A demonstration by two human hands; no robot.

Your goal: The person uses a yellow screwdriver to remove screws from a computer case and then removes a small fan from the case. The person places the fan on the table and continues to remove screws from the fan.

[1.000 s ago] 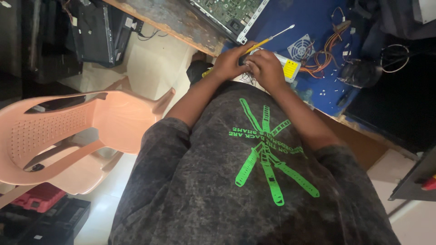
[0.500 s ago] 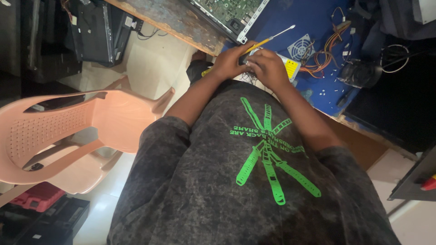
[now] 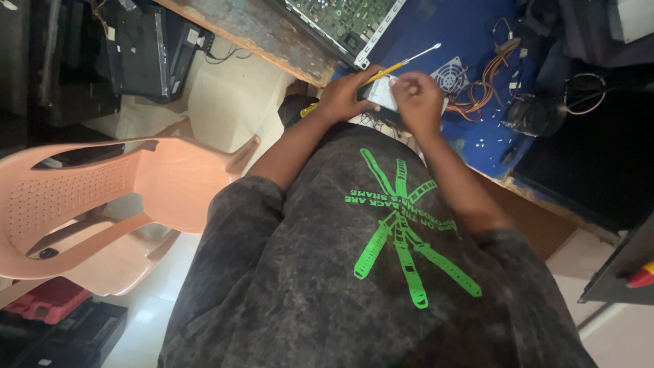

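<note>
Both hands' fingers closed: left hand [image 3: 346, 95] gripping screwdriver [image 3: 402, 65], right hand [image 3: 417, 101] pinching small white part [image 3: 381, 94].

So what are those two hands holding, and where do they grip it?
The left hand grips a yellow-handled screwdriver by its handle and steadies a small white part from the side. The right hand pinches that part's top edge.
</note>
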